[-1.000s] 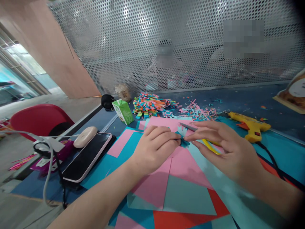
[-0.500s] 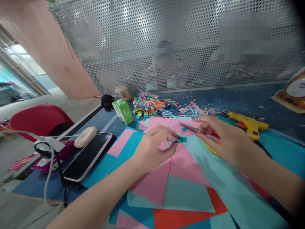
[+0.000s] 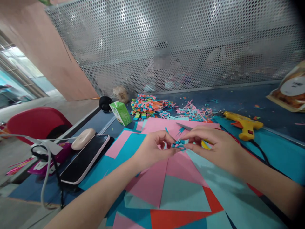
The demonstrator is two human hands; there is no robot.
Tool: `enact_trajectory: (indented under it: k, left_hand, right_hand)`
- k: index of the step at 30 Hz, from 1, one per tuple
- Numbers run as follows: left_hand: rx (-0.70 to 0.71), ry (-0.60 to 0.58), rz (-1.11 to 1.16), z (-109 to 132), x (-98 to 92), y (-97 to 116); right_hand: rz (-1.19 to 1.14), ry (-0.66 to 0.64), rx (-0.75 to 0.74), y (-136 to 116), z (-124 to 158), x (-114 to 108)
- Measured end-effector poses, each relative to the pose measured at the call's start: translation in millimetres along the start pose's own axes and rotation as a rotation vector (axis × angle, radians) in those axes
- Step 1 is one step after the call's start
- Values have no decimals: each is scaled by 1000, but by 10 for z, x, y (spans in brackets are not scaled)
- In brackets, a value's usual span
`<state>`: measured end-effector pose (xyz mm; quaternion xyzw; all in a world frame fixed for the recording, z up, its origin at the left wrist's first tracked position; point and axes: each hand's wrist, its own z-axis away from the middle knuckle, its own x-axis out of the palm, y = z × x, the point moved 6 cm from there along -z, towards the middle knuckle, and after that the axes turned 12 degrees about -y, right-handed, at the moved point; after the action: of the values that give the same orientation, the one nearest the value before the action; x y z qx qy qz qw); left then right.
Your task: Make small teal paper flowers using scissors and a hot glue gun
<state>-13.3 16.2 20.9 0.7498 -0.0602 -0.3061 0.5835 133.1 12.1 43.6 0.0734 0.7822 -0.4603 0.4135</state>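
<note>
Over the stacked coloured paper sheets [image 3: 183,192], my left hand [image 3: 156,146] pinches a small blue fringed paper piece [image 3: 179,145] between thumb and fingers. My right hand [image 3: 209,140] meets it from the other side, its thumb and forefinger closed on the piece's right edge. Scissors [image 3: 183,126] are on the paper just behind my right hand. The blades point left, a yellow handle shows below the hand, and the middle is hidden.
A yellow glue gun [image 3: 245,125] lies to the right. Behind the sheets are fringed paper flowers [image 3: 145,106] and a heap of paper strips [image 3: 194,111]. A green drink carton [image 3: 120,113], a phone [image 3: 85,159] and a pale case [image 3: 83,139] stand left. Perforated metal [image 3: 133,47] closes the back.
My right hand has come off the scissors and moved left and down to the blue paper piece. My left hand still holds the piece. The view has shifted slightly.
</note>
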Motion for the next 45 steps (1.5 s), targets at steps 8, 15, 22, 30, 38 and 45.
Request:
enact_trajectory:
  k: [8,15,22,30,38,45]
  left_hand:
    - [-6,3,-69,3,-17,28]
    - [-21,6,-74,6,6,50]
    - [284,112,-520,88,-62,246]
    - [806,272,-1269,325,72,563]
    - [861,197,-1306,359,190,627]
    - [884,197,-1285,362,220,642]
  right_hand:
    - [43,34,-56,-12,17,0]
    - [95,76,-114,-64,40,-10]
    - [72,117,-113,-75,69,-44]
    - [-478,-236,243,136,-1,176]
    - [-745,-323,308,130,4,325]
    - [-763,-321,366,144,10,341]
